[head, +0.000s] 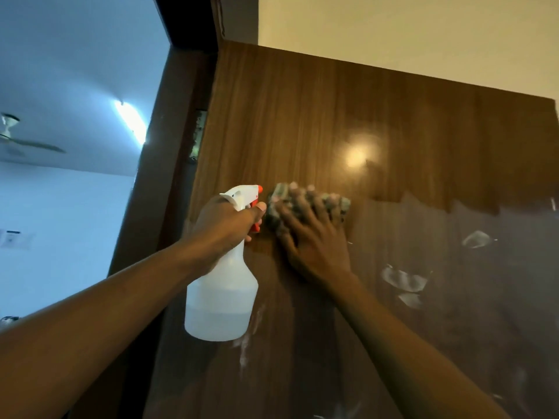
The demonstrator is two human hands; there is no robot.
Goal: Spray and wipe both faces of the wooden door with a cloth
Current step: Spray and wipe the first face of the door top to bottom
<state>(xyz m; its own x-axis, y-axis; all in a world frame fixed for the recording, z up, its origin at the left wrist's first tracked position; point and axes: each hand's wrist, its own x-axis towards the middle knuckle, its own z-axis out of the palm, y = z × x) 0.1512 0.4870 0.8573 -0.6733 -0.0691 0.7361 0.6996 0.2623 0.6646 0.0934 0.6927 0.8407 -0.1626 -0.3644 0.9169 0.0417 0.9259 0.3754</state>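
Note:
The brown wooden door (393,122) fills the middle and right of the view, seen from below, glossy at the top and streaked with white marks lower down. My left hand (223,225) grips the neck of a white spray bottle (222,297) with an orange nozzle, held just in front of the door face. My right hand (308,237) lies flat with fingers spread, pressing a grey-green cloth (279,196) against the door beside the bottle's nozzle. The cloth is blurred and mostly under my fingers.
The dark door frame (157,176) with a metal hinge (198,137) runs along the door's left edge. Beyond it is a bright room with a ceiling fan (18,137) and a tube light (131,120). A cream wall (408,34) is above the door.

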